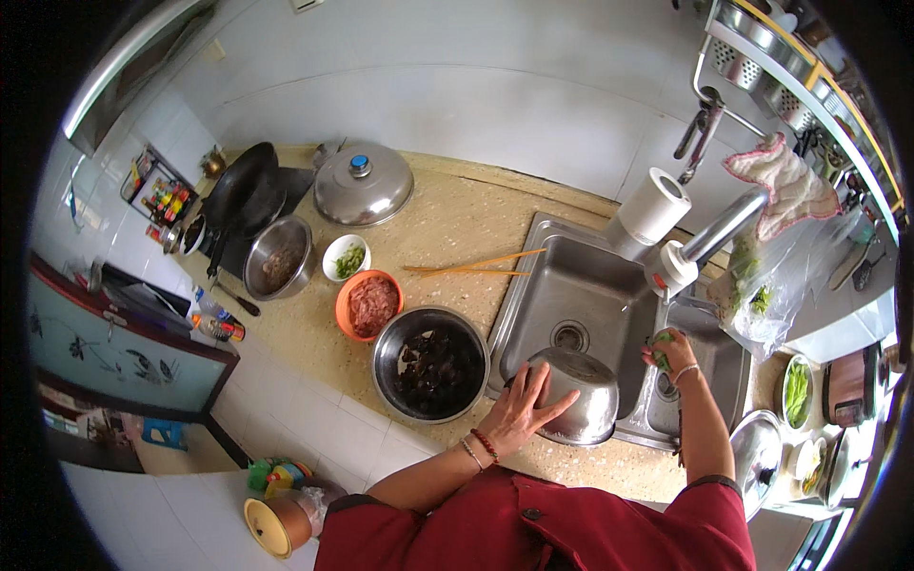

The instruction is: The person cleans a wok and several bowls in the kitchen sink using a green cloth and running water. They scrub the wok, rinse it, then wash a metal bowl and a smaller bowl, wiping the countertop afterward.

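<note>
My left hand (527,412) rests with spread fingers on an overturned or steeply tipped stainless steel bowl (580,400) at the front edge of the double sink (525,314). My right hand (670,355) is closed around something green (663,350), over the divider and the smaller basin. To the left stands a metal bowl of dark, wet pieces (431,365), perhaps black fungus. Beyond it are an orange bowl of raw sliced meat (371,304) and a white bowl of chopped greens (348,258). Wooden chopsticks (468,270) lie on the counter, their tips at the sink's rim.
A chrome faucet (721,225) reaches over the sink. A plastic bag of greens (775,285) hangs at the right. Back left are a domed lid (364,187), a black wok (246,189) and a steel bowl (278,258). A glass lid (757,457) and dishes stand at the right.
</note>
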Tool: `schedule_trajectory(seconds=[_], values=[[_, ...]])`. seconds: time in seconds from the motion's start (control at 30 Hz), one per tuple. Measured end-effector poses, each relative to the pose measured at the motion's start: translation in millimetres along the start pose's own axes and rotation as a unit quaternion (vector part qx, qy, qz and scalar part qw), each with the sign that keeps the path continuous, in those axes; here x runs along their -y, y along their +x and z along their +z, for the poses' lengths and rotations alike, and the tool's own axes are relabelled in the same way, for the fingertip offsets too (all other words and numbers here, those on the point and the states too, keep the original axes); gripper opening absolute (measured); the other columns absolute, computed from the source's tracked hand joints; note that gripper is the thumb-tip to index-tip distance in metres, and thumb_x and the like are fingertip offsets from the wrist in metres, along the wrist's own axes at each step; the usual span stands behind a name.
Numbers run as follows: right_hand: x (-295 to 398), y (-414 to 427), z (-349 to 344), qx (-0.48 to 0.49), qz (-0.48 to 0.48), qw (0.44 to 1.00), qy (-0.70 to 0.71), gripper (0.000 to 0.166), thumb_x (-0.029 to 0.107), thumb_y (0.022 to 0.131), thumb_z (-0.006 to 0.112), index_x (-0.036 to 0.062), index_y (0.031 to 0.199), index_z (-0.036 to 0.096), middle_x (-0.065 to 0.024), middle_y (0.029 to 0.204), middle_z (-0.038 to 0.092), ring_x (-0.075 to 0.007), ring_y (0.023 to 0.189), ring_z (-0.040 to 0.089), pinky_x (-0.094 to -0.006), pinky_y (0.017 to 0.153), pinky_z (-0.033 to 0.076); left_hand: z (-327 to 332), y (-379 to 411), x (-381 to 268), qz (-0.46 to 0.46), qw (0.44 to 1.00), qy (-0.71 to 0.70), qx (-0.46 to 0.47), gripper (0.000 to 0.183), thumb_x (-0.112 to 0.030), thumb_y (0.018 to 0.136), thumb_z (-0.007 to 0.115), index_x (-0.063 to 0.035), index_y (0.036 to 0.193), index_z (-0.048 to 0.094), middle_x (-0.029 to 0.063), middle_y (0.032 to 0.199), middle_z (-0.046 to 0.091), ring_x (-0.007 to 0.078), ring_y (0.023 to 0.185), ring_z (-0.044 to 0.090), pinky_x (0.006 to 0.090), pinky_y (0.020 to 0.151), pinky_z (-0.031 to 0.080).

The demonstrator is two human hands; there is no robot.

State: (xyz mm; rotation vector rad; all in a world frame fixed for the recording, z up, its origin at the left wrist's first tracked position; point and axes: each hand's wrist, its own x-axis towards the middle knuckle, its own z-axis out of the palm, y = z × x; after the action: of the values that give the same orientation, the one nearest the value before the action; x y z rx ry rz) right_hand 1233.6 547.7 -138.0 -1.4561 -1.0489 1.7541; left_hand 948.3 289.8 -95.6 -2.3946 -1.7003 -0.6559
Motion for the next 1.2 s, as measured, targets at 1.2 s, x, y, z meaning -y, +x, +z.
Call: schedule_trajectory(seconds=[1.2], values=[[-86,31,63,0.14,-0.177,0.745,-0.627,0.033,0.027,0.086,0.057,0.0053,0.111,0.062,-0.0225,0.116,0.056,-0.0425,0.103,0.057,-0.0461,0.086,0.048,-28,-4,12,-0.037,0.986,-0.02,-0.159,0.063,0.002,0.083,0.059,-0.0331,0.134,0.046,0.0221,0.143,0.029,0.0474,0.126,0.042,0.0481,0.097,0.05]])
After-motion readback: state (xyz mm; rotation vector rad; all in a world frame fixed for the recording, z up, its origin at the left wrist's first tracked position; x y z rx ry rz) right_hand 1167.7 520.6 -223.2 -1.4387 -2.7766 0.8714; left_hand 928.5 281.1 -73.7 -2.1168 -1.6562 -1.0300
